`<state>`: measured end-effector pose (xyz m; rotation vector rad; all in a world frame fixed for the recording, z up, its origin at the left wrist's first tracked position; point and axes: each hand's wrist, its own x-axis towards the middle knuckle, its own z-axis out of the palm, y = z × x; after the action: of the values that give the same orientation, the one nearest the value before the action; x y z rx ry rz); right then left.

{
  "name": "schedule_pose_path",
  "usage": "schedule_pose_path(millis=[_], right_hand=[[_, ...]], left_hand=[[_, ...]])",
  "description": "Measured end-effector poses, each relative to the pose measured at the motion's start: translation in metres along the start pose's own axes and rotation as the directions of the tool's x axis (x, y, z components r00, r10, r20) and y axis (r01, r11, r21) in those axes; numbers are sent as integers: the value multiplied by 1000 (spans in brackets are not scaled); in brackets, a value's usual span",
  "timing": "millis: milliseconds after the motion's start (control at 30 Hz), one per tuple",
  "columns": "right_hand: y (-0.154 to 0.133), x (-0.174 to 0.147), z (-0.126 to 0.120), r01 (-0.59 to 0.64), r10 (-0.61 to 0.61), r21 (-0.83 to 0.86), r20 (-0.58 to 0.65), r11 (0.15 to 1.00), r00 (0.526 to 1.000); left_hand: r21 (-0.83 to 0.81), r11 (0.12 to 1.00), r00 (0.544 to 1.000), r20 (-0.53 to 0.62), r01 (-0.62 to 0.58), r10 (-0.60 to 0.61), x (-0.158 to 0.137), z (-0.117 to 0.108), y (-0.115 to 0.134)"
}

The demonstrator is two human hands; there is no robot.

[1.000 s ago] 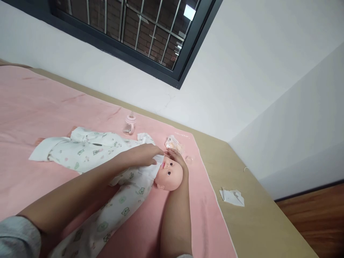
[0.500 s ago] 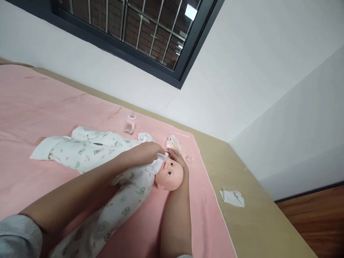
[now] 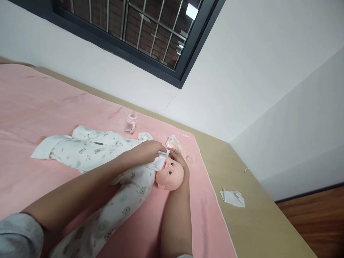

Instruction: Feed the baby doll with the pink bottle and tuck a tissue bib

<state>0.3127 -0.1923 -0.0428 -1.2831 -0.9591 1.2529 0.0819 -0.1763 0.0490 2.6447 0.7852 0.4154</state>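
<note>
A baby doll (image 3: 170,175) lies on its back on a pink blanket, its bare head toward the right. It wears a white outfit (image 3: 94,150) with green and pink animal prints. My left hand (image 3: 147,150) reaches across the doll's chest and pinches a folded white tissue (image 3: 159,162), which lies against the chin beside the mouth. Around the far side of the head curls my right hand (image 3: 177,157), cupping it; part of the palm is hidden behind the head.
A pink-topped baby bottle (image 3: 130,124) stands beyond the doll. Near my right hand lie a clear plastic packet (image 3: 174,142) and a small clear ring-like item (image 3: 189,158). A crumpled white tissue (image 3: 232,198) rests on the tan surface (image 3: 252,222). A barred window (image 3: 145,36) is above.
The tissue in my left hand has shifted very slightly at the doll's chin. My right hand stays at the head, and the doll has not visibly moved.
</note>
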Motion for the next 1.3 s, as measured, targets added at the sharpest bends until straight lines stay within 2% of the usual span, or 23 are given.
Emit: schedule_pose_path(millis=[300,533,667,833,933,1033,1167,1300], right_hand=[[-7,-1,2,-36,36,-43,9,998,999],[-7,1,3,-38,37,-27,-29,999,999],[-9,2,2,-5,3,-47,-30,999,1000],[-8,-3,5,-28,27,-23,-55,999,998],[-4,-3,2,-11,11,24,4,1000,1000],[-5,-2,-6,-1,-4,41,122,999,992],[-31,-13,-16,88,-84,-10,216,996,973],[-80,-39,-5,303,-254,-167,259,938,932]], left_hand=[[-47,993,988,104,-110,114,-10,-3,12],[-28,993,991,73,-113,114,-7,2,10],[-52,994,994,54,-91,94,-5,3,8],[-47,997,998,36,-55,56,-4,2,8],[-41,999,1000,-2,-18,18,-1,-1,6],[-97,995,998,-63,-7,1,1,-6,4],[-220,974,986,-166,-47,10,-1,-15,1],[-318,944,957,-291,-85,-11,-8,-22,4]])
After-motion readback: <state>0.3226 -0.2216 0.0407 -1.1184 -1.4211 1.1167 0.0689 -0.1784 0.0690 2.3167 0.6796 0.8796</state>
